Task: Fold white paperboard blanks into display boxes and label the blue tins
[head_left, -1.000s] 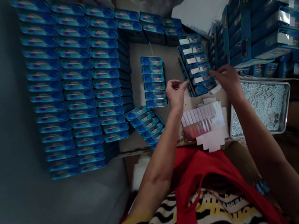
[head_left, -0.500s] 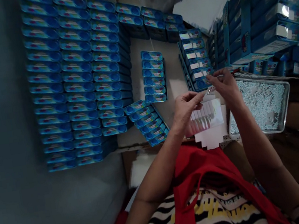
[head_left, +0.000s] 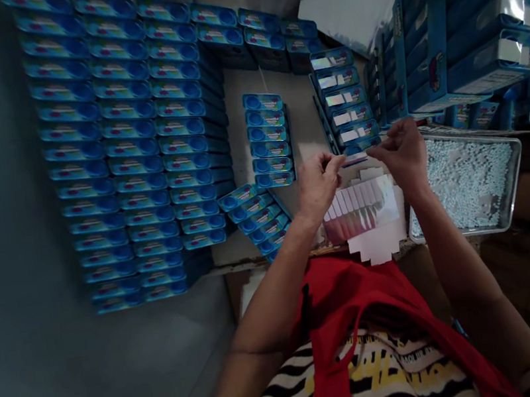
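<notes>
Narrow, silvery strip (head_left: 355, 158), one: stretched level between your two hands, over the near end of a row of blue, round-cornered boxes (head_left: 344, 99); whether it touches them, you cannot tell. Your left hand (head_left: 318, 185), one: thumb and forefinger pinched on the strip's left end. Your right hand (head_left: 404, 160), one: pinched likewise on its right end. Boxes in that row, six; silvery labels plain on five. Second row of blue boxes (head_left: 269, 141), six: left of it. Shiny, silvery sticker sheet (head_left: 360, 209), one: nearer you. Rectangular metal tray (head_left: 515, 184) of pale-blue beads, one: beside your right forearm.
</notes>
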A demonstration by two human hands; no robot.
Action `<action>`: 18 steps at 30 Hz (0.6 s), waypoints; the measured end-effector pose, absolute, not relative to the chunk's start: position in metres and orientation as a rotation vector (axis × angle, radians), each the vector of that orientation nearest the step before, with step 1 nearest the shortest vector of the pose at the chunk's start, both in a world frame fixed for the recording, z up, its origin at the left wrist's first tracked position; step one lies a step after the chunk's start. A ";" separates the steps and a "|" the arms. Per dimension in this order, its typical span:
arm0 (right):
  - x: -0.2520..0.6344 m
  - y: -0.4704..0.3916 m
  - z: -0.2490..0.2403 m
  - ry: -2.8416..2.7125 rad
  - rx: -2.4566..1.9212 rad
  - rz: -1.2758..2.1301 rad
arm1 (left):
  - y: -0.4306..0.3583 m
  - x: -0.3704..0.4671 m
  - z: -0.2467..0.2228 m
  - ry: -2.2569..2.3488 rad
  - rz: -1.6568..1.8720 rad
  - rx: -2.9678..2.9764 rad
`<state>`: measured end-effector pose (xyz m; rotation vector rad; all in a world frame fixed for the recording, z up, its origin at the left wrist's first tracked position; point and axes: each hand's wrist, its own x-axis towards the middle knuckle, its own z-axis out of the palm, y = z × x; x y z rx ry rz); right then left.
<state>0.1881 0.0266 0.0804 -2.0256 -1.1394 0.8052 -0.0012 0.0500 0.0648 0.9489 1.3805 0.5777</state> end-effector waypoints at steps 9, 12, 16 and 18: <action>0.183 0.042 0.074 -1.272 -2.123 0.714 | 0.057 -0.003 0.052 1.399 0.583 1.013; 0.187 0.044 0.070 -1.296 -2.175 0.682 | 0.057 -0.003 0.040 1.378 0.589 0.999; 0.204 0.044 0.056 -1.261 -2.160 0.708 | 0.045 0.013 0.010 1.325 0.736 0.938; 0.209 0.041 0.048 -1.166 -2.118 0.847 | 0.034 0.030 -0.006 1.328 0.852 0.827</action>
